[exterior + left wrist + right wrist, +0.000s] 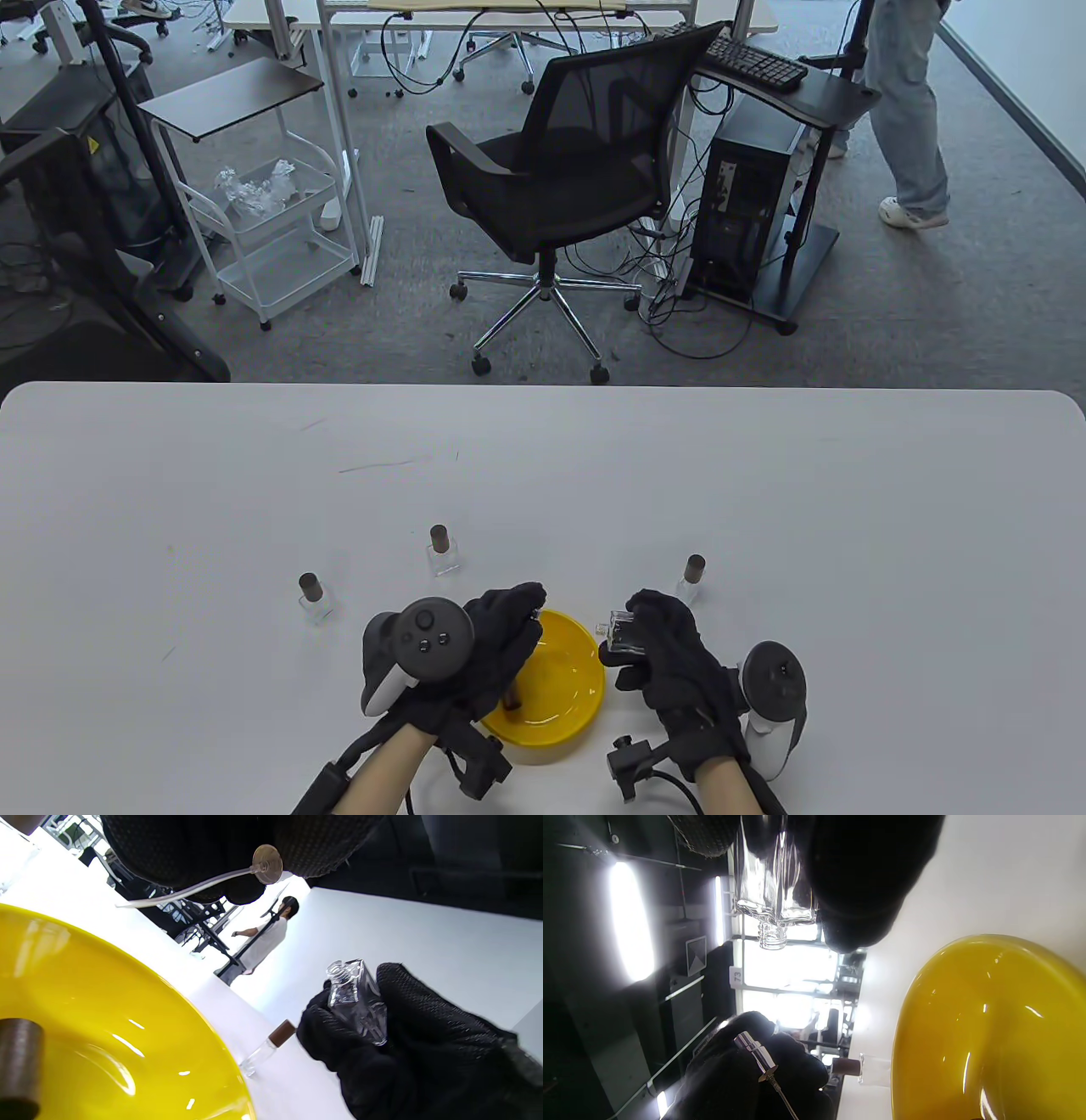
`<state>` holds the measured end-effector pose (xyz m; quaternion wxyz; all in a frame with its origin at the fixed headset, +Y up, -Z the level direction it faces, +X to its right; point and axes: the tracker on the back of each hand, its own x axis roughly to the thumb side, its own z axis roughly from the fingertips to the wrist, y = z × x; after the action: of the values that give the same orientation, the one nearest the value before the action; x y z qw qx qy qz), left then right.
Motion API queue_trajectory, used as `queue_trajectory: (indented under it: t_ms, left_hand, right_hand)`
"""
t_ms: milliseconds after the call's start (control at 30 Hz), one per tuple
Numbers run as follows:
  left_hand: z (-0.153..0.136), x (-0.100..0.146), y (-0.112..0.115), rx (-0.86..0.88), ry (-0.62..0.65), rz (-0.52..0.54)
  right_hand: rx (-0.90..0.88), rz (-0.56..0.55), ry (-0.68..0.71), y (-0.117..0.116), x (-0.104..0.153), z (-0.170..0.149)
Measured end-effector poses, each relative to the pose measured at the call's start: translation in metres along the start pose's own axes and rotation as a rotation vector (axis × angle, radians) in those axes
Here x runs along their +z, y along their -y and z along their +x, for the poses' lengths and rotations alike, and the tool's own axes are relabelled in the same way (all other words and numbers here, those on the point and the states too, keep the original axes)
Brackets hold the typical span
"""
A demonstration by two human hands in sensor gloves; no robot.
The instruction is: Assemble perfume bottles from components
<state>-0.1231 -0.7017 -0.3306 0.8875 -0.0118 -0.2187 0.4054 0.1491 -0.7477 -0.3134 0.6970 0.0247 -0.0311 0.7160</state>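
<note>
My left hand point(501, 632) hovers over the yellow bowl point(585, 679) and pinches a spray pump with its thin dip tube point(186, 891); the pump also shows in the right wrist view point(755, 1054). My right hand point(653, 649) grips an open clear glass bottle point(626, 632) just right of the bowl, its threaded neck point(337, 969) pointing toward the left hand. The bottle also shows in the right wrist view point(772, 899). A brown cap point(19, 1060) lies in the bowl.
Three capped bottles stand on the white table: one at the left point(314, 598), one behind the left hand point(441, 550), one behind the right hand point(693, 577). An office chair point(560, 170) stands beyond the table's far edge.
</note>
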Motion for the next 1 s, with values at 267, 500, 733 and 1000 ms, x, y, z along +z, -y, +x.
queue_trajectory:
  t_ms: [267, 500, 733, 1000]
  left_hand:
    - [-0.01, 0.014, -0.006, 0.21, -0.014, 0.127]
    - [-0.027, 0.025, -0.012, 0.447, -0.049, 0.175]
    - [-0.034, 0.031, -0.017, 0.607, -0.042, 0.197]
    - [-0.035, 0.032, -0.017, 0.685, -0.034, 0.196]
  right_hand:
    - [-0.086, 0.07, -0.038, -0.013, 0.002, -0.002]
    - [-0.093, 0.128, -0.059, -0.024, 0.002, -0.005]
    - [-0.107, 0.151, -0.106, -0.031, 0.001, -0.012]
    - [-0.172, 0.18, -0.164, -0.036, 0.001, -0.019]
